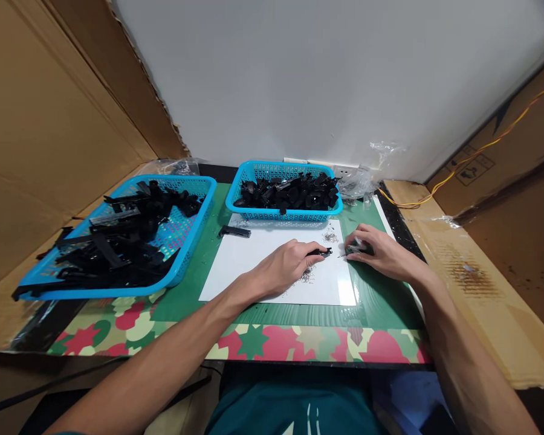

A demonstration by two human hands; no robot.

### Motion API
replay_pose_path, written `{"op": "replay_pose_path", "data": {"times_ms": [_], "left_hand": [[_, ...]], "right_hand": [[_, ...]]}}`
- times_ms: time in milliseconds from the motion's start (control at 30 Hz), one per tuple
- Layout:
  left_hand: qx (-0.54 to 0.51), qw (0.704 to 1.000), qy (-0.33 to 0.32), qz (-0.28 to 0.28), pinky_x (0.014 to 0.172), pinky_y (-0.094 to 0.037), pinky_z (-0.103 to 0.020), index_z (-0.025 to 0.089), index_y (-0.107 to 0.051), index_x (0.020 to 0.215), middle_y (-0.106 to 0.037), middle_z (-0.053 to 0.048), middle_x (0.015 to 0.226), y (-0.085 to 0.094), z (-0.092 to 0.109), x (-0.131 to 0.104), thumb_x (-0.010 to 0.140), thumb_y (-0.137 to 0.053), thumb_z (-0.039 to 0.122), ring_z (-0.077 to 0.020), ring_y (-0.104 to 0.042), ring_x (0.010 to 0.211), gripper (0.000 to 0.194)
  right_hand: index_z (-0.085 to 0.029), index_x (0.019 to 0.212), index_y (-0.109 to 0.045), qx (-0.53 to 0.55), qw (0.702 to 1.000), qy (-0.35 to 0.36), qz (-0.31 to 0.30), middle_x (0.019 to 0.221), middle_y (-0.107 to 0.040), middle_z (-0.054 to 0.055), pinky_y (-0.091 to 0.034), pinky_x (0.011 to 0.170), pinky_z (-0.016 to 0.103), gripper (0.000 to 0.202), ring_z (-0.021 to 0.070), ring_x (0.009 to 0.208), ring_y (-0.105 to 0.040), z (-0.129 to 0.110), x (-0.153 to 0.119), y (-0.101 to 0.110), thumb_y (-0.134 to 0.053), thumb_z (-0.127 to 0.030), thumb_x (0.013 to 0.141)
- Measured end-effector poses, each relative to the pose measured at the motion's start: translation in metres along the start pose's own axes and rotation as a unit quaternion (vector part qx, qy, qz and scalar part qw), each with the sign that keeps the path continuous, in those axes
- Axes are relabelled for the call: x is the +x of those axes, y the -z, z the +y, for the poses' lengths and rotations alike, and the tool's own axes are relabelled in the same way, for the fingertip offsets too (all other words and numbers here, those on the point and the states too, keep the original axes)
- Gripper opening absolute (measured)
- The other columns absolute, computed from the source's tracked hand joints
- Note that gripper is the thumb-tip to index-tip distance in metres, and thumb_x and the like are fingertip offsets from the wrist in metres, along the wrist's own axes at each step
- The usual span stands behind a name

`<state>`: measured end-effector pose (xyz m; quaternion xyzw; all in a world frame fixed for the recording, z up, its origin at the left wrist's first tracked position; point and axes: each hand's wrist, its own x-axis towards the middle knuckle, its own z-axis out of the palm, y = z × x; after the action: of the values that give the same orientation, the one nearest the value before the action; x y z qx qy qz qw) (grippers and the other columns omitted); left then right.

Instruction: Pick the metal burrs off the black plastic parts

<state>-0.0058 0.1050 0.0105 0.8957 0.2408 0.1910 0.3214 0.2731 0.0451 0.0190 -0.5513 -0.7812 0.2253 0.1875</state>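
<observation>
Over the right part of a white sheet (254,266), my left hand (294,261) pinches a small black part (326,252) that points to the right. My right hand (374,249), just past the sheet's right edge, is closed around a dark tool (361,246) whose thin tip points left toward the part; a gap shows between them. Small metal pieces (330,237) lie in a pile behind the black part. More tiny pieces (307,277) are scattered beside my left hand. A longer black part (234,232) rests at the sheet's back left corner.
A blue basket (283,214) of black parts stands behind the sheet. Another blue basket (188,257), holding long black parts, is at the left. Clear plastic bags (360,182) and a yellow-orange cable (430,196) are at the back right. Cardboard walls (521,199) flank the table.
</observation>
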Motion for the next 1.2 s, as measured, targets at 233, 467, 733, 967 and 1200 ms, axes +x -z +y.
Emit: {"op": "replay_pose_path", "data": {"times_ms": [233, 467, 733, 967, 1200], "left_hand": [[0.01, 1.0, -0.002, 0.002, 0.087, -0.055, -0.032, 0.021, -0.071, 0.128, -0.078, -0.008, 0.117, 0.001, -0.002, 0.0, 0.11, -0.048, 0.038, -0.0227, -0.073, 0.102, 0.034], [0.016, 1.0, -0.001, 0.006, 0.089, -0.056, -0.033, 0.021, -0.072, 0.126, -0.078, -0.008, 0.118, 0.004, 0.001, 0.001, 0.11, -0.048, 0.037, -0.0231, -0.073, 0.102, 0.033], [0.024, 1.0, -0.016, 0.009, 0.098, -0.054, -0.034, 0.02, -0.072, 0.127, -0.077, -0.007, 0.123, 0.001, -0.001, 0.002, 0.108, -0.054, 0.034, -0.0242, -0.071, 0.113, 0.03], [0.009, 1.0, -0.024, 0.009, 0.103, -0.053, -0.036, 0.02, -0.071, 0.129, -0.077, -0.008, 0.125, -0.003, -0.005, 0.001, 0.108, -0.055, 0.033, -0.0242, -0.071, 0.117, 0.03], [0.003, 1.0, -0.024, 0.012, 0.102, -0.054, -0.037, 0.02, -0.072, 0.129, -0.077, -0.008, 0.124, -0.002, -0.002, 0.001, 0.108, -0.054, 0.033, -0.0241, -0.071, 0.115, 0.031]], "right_hand": [[-0.023, 0.086, -0.065, -0.029, 1.0, 0.003, 0.0, 0.091, -0.061, 0.005, -0.044, 0.077, 0.036, 0.013, 0.0234, 0.086, -0.057, 0.008, 0.002, -0.003, -0.064, -0.027, 0.099], [-0.025, 0.088, -0.046, 0.001, 0.999, -0.042, 0.026, 0.077, -0.057, 0.001, -0.036, 0.063, 0.032, 0.016, 0.0194, 0.065, -0.046, 0.0, 0.003, -0.007, -0.048, -0.027, 0.104], [-0.024, 0.093, -0.048, 0.177, 0.975, -0.004, 0.133, 0.082, -0.054, -0.001, -0.04, 0.072, 0.03, 0.022, 0.0169, 0.073, -0.048, -0.016, 0.01, -0.018, -0.044, -0.039, 0.109], [-0.024, 0.092, -0.052, 0.221, 0.961, -0.018, 0.163, 0.081, -0.054, 0.0, -0.04, 0.07, 0.03, 0.025, 0.0174, 0.074, -0.048, -0.023, 0.016, -0.033, -0.046, -0.041, 0.108], [-0.024, 0.093, -0.055, 0.234, 0.959, -0.033, 0.156, 0.081, -0.057, 0.002, -0.041, 0.067, 0.03, 0.028, 0.0184, 0.074, -0.051, -0.02, 0.015, -0.035, -0.05, -0.048, 0.106]]}}
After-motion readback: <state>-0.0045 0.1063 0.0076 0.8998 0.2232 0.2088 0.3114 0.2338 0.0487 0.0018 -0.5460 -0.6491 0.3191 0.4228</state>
